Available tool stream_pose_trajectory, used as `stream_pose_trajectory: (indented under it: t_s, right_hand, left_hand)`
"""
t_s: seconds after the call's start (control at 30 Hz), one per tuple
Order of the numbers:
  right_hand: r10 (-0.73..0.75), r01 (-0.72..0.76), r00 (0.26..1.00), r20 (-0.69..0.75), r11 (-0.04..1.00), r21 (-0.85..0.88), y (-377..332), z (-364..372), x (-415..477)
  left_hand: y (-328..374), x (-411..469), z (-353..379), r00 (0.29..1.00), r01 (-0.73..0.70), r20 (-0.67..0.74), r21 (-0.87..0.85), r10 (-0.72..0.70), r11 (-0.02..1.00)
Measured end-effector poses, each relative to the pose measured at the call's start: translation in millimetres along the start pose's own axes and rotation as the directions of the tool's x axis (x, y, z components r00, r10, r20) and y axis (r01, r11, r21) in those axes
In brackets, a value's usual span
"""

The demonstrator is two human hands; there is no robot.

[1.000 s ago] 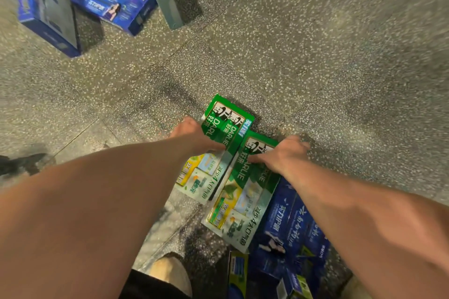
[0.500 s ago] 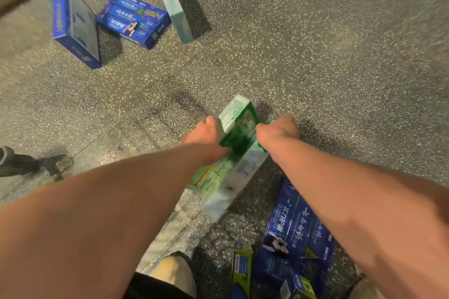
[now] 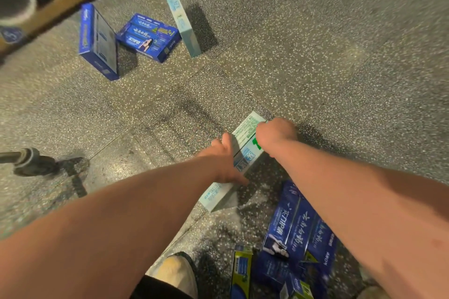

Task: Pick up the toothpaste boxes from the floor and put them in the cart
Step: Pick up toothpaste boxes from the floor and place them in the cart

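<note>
Two green-and-white toothpaste boxes [image 3: 245, 153] are pressed together on edge, lifted just off the speckled floor, their pale backs facing up. My left hand [image 3: 224, 162] clamps their left side and my right hand [image 3: 275, 132] grips their far right end. Further boxes lie on the floor: a blue one standing on edge [image 3: 97, 41], a flat blue one [image 3: 148, 36], a pale teal one on edge [image 3: 182, 19], and a blue pile [image 3: 298, 238] by my feet with a small yellow-green box [image 3: 240, 272].
A cart wheel on a grey leg [image 3: 29, 160] stands at the left. A wooden pallet edge [image 3: 65, 0] runs across the top-left corner. My shoe [image 3: 175, 274] is at the bottom centre. Grey terrazzo floor spreads to the right.
The two green boxes lay flat side by side; both hands have folded them together face to face, turned them on edge and raised them. The view has tilted up.
</note>
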State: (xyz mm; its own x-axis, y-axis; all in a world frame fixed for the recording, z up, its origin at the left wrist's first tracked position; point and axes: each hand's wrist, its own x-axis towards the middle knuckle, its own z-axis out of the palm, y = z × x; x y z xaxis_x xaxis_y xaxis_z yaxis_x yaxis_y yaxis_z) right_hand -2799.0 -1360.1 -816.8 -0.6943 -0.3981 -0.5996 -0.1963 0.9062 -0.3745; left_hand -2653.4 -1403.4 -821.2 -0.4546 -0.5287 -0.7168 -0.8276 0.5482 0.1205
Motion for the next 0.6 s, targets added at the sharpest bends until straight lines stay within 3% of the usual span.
stream_pose_trajectory:
  t_s: [0.07, 0.1, 0.17, 0.2, 0.3, 0.47, 0.6]
  right_hand:
    - [-0.253, 0.245, 0.967, 0.002, 0.935, -0.257, 4, -3, -9]
    - [-0.4, 0.385, 0.916, 0.038, 0.848, -0.366, 5, -6, -15]
    - [-0.6, 0.613, 0.774, 0.204, 0.627, -0.482, 6, -10, -22]
    - [-0.633, 0.685, 0.712, 0.304, 0.534, -0.496, 5, -9, -23]
    - [-0.592, 0.742, 0.658, 0.465, 0.406, -0.533, 6, 1, -23]
    - [-0.493, 0.736, 0.676, 0.547, 0.43, -0.522, 7, 18, -21]
    - [-0.523, 0.749, 0.654, 0.546, 0.346, -0.566, 14, 20, -13]
  left_hand:
    - [4, 2, 1, 0.999, 0.038, 0.002, -0.084, -0.038, 0.996]
    - [5, 2, 1, 0.999, 0.04, 0.0, -0.086, -0.041, 0.995]
    - [3, 3, -1, 1.0, -0.004, -0.025, 0.035, 0.004, 0.999]
    - [1, 3, -1, 0.998, -0.039, -0.033, 0.128, 0.044, 0.991]
    - [-4, 2, -1, 0.986, -0.147, -0.029, 0.308, 0.164, 0.94]
    - [-9, 0, -3, 0.979, -0.179, -0.044, 0.293, 0.2, 0.939]
    - [-19, -3, -3, 0.981, -0.151, -0.077, 0.279, 0.179, 0.948]
